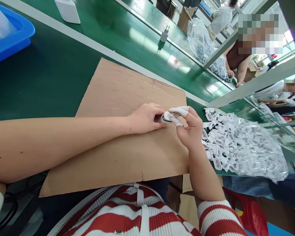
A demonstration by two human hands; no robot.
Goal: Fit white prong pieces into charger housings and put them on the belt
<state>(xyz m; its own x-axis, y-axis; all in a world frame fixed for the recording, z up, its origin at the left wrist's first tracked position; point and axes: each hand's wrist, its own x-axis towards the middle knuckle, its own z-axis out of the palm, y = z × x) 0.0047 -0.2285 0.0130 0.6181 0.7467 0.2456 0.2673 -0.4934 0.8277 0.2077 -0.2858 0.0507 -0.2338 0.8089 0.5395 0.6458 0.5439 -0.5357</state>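
Note:
Both of my hands meet over a brown cardboard sheet on the green table. My left hand is closed around one end of a small white charger shell that shows a dark inside. My right hand, with white finger cots on thumb and two fingers, pinches the other end of the same part. A heap of similar white shells lies just right of my right hand, spilling from a clear plastic bag.
A blue bin sits at the far left. One white charger stands on the green belt behind, near another bag of parts. Other people work along the far right side. A red stool stands below.

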